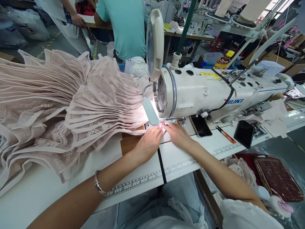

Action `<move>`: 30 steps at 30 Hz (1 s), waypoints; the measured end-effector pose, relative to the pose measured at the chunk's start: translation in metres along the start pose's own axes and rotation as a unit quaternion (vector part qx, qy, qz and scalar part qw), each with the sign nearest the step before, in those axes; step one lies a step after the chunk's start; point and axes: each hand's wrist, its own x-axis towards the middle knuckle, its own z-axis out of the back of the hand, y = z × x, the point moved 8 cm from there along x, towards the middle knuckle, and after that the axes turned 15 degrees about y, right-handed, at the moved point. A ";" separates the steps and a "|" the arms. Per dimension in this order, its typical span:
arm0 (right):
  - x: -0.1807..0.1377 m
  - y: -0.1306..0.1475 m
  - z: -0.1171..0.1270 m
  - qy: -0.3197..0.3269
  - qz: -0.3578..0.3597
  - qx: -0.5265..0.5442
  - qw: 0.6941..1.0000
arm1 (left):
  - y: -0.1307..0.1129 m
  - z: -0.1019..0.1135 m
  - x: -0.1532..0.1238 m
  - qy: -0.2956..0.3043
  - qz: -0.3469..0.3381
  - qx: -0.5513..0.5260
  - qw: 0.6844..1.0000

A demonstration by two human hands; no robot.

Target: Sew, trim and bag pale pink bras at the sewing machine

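At the lit needle area of a white sewing machine (200, 92), both hands work close together on pale pink fabric (161, 131). My left hand (149, 143) is closed, its fingers pressed together on the fabric's edge just below the grey-green finger guard (150, 111). From the other side my right hand (176, 135) pinches the same small piece, fingertips beside the presser foot. The fingertips partly hide the cloth. A long, layered heap of pink lace-trimmed pieces (100, 98) runs leftward from the needle across the white table (140, 184).
Right of my right hand lie a black phone (200, 125), orange-handled thread snips (226, 135) and a dark flat device (244, 134). Thread cones (251, 11) stand above the machine. Beyond the table are a person in a teal shirt (127, 28) and another standing person (64, 25).
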 end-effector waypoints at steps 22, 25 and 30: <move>0.002 -0.002 -0.001 -0.036 -0.011 0.052 0.998 | 0.003 0.002 -0.001 0.063 0.027 0.045 0.997; -0.002 -0.006 0.001 -0.094 0.010 0.109 0.990 | 0.015 0.005 -0.003 0.082 0.033 0.030 0.996; -0.004 -0.005 -0.001 -0.107 0.043 0.140 0.983 | 0.029 0.006 -0.007 0.082 0.029 -0.039 0.995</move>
